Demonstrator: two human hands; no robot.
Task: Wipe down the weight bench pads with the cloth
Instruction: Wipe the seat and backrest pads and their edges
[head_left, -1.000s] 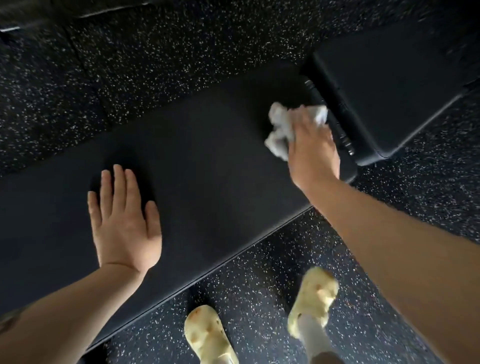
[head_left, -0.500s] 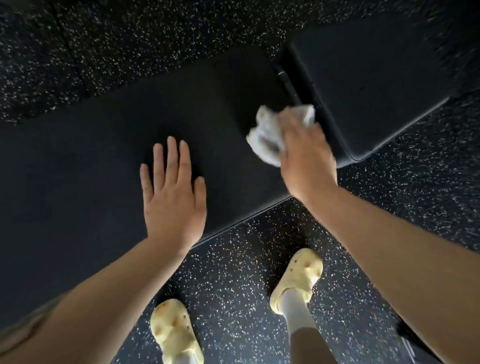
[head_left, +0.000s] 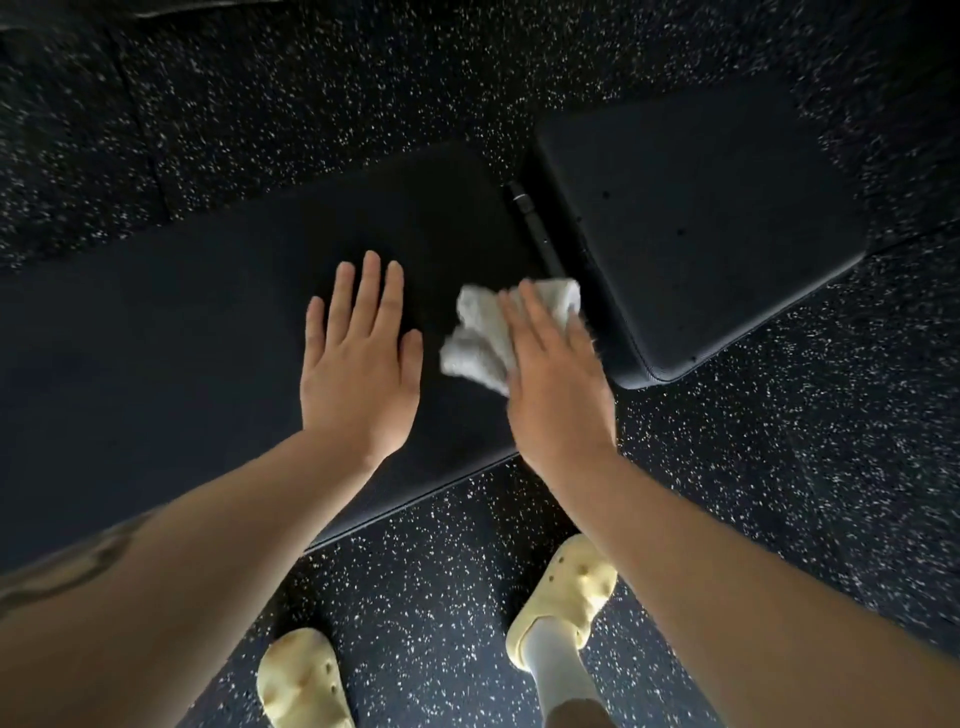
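Right hand (head_left: 558, 387) grip: fingers straight and flat, pressing the cloth (head_left: 491, 332) down onto the bench's long pad (head_left: 208, 332). No curl or pinch visible; palm rides on top of the cloth. Cloth is white, crumpled, sticking out left of and ahead of the fingers, sitting at the long pad's right end near its front corner.

Left hand (head_left: 361, 358) grip: spread flat, palm down on the same pad, holding nothing. It sits just left of the cloth, thumb close to the cloth's edge, not clearly touching.

Straight ahead of the right hand: the gap between the two pads, with a dark metal bar (head_left: 535, 228) of the bench frame running along it. Cloth's far edge is close to that gap. Bar is the one thing in the path going forward-right.

Right of the gap: the shorter seat pad (head_left: 701, 218), black, rounded corner nearest the right hand, few small dark dots on its surface. No hand or cloth on it.

Below the hands: two pale yellow clogs (head_left: 563, 597) on the floor, right foot with a light sock, just beside the long pad's front edge.

All round: black rubber floor (head_left: 779, 493) with white flecks, tile seams visible at the far left. Left forearm shows a dark marking, blurred at the frame edge.
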